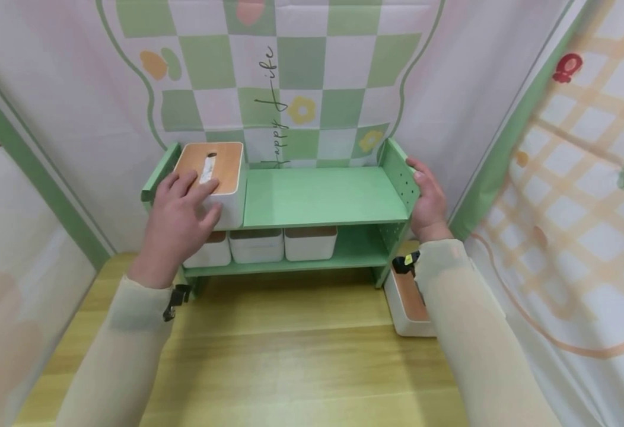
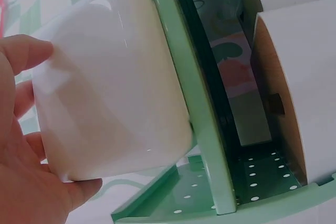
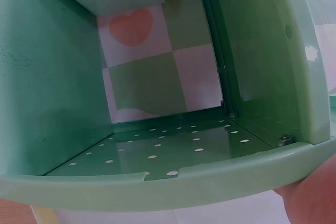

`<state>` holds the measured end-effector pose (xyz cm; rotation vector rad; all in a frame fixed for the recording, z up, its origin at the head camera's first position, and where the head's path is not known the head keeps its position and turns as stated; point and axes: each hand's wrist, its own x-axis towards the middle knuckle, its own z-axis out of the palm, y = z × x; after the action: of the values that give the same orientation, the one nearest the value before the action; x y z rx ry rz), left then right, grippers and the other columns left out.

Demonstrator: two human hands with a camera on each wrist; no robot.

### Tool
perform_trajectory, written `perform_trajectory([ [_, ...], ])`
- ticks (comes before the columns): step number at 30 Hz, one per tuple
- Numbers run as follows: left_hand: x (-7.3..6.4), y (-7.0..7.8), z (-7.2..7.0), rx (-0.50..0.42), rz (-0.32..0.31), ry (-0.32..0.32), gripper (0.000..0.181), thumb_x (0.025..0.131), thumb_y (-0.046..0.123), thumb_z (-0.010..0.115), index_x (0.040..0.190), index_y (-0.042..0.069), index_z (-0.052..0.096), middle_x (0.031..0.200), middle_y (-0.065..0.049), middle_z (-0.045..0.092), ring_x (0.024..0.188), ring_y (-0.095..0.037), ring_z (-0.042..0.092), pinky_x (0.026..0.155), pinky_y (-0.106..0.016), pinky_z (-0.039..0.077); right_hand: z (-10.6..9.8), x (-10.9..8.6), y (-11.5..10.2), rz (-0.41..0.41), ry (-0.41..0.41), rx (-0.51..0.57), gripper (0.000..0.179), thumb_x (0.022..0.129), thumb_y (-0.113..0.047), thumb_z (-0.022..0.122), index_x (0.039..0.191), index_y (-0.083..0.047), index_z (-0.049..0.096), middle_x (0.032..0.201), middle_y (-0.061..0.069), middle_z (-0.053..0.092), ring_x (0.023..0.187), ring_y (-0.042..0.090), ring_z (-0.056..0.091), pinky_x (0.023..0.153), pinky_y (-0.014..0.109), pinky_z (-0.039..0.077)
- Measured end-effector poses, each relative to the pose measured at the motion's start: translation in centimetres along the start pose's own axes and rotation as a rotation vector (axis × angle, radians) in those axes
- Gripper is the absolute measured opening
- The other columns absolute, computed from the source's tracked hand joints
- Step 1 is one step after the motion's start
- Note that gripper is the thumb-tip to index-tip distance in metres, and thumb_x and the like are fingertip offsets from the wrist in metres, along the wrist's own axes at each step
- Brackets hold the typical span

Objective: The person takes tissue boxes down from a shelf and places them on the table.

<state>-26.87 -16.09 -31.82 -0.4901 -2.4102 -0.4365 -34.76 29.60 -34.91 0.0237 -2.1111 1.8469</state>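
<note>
A white tissue box [image 1: 228,211] with a wooden lid and a tissue in its slot stands at the left end of the top board of a green two-tier shelf [image 1: 322,193]. My left hand [image 1: 181,216] holds this box, fingers over the lid and thumb at its front side. In the left wrist view the fingers and thumb lie along one edge of the white box [image 2: 113,87]. My right hand [image 1: 429,198] grips the shelf's perforated right side panel [image 1: 400,181] near its top edge. Only part of that hand [image 3: 312,195] shows in the right wrist view.
On the lower tier, several white boxes with wooden lids, one a white box [image 1: 310,244], stand in a row towards the left. Another wood-lidded box [image 1: 410,302] lies on the wooden surface [image 1: 285,356] by the shelf's right foot. Patterned curtains [image 1: 344,65] hang behind and beside.
</note>
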Motion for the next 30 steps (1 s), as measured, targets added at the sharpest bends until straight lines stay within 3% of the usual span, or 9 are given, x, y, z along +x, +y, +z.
perform_trajectory([
  [7,-1.1,1.0,-0.5,-0.006,-0.026,-0.013,0.041,0.093,0.022,0.067,0.131,0.007,0.066,0.137,-0.027,0.051,0.129,-0.049,0.039,0.115,-0.052,0.021,0.2,0.2,0.0,-0.032,-0.004,-0.117,0.046,0.104,-0.052,0.032,0.145,-0.042,0.049,0.155,-0.020,0.032,0.138,0.019,0.028,0.112,0.050,0.021],
  [10,-1.3,1.2,-0.6,0.000,-0.016,0.001,0.041,0.092,0.023,0.067,0.131,0.008,0.066,0.137,-0.026,0.052,0.128,-0.049,0.039,0.114,-0.053,0.024,0.2,0.3,0.0,-0.015,-0.015,-0.090,0.046,0.104,-0.054,0.033,0.145,-0.043,0.049,0.153,-0.012,0.038,0.130,0.021,0.038,0.106,0.047,0.031],
  [13,-1.3,1.2,-0.6,-0.083,-0.023,0.045,0.041,0.092,0.021,0.067,0.131,0.007,0.065,0.140,-0.025,0.050,0.130,-0.047,0.039,0.112,-0.055,0.026,-0.1,0.3,0.0,0.009,-0.026,-0.039,0.045,0.104,-0.053,0.033,0.145,-0.043,0.049,0.146,-0.001,0.044,0.106,0.019,0.050,0.086,0.035,0.046],
  [16,-1.5,0.9,-0.8,-0.200,-0.141,0.137,0.045,0.094,0.024,0.063,0.135,0.006,0.062,0.141,-0.021,0.050,0.126,-0.042,0.045,0.104,-0.058,0.035,-0.4,0.3,0.1,0.027,-0.034,0.023,0.043,0.105,-0.051,0.035,0.145,-0.042,0.049,0.138,0.007,0.048,0.089,0.020,0.052,0.068,0.030,0.049],
  [19,-1.9,0.5,-1.3,-0.340,-0.382,0.181,0.051,0.098,0.033,0.054,0.142,0.007,0.053,0.138,-0.018,0.052,0.117,-0.036,0.052,0.093,-0.054,0.044,-0.4,0.1,0.2,0.025,-0.031,0.018,0.044,0.105,-0.051,0.034,0.145,-0.042,0.049,0.142,0.005,0.047,0.095,0.021,0.052,0.073,0.031,0.049],
  [21,-2.1,0.2,-1.7,-0.439,-0.560,0.121,0.059,0.100,0.043,0.046,0.148,0.009,0.044,0.136,-0.017,0.054,0.106,-0.034,0.057,0.085,-0.050,0.049,-0.3,0.0,0.1,0.016,-0.026,-0.018,0.044,0.105,-0.052,0.033,0.145,-0.042,0.049,0.148,-0.003,0.042,0.107,0.020,0.049,0.084,0.035,0.045],
  [24,-2.2,-0.6,-2.1,-0.638,-0.737,-0.078,0.070,0.102,0.056,0.035,0.154,0.009,0.029,0.140,-0.022,0.048,0.101,-0.037,0.060,0.080,-0.045,0.054,-0.2,0.0,0.1,-0.004,-0.020,-0.053,0.045,0.105,-0.052,0.032,0.145,-0.043,0.048,0.151,-0.009,0.039,0.111,0.018,0.046,0.087,0.036,0.042],
  [27,-2.2,-1.4,-2.0,-0.841,-0.800,-0.247,0.078,0.103,0.059,0.029,0.157,0.005,0.014,0.143,-0.029,0.037,0.098,-0.039,0.060,0.078,-0.039,0.057,-0.2,0.1,0.1,-0.007,-0.026,-0.025,0.045,0.105,-0.052,0.033,0.145,-0.042,0.049,0.147,-0.001,0.043,0.105,0.021,0.049,0.083,0.035,0.045],
  [30,-2.2,-1.9,-1.6,-1.004,-0.817,-0.294,0.078,0.104,0.056,0.029,0.157,0.003,0.007,0.144,-0.032,0.027,0.100,-0.036,0.059,0.082,-0.036,0.056,-0.1,0.2,0.2,-0.007,-0.024,-0.039,0.045,0.104,-0.053,0.033,0.145,-0.042,0.048,0.149,-0.004,0.042,0.114,0.023,0.047,0.092,0.040,0.043],
])
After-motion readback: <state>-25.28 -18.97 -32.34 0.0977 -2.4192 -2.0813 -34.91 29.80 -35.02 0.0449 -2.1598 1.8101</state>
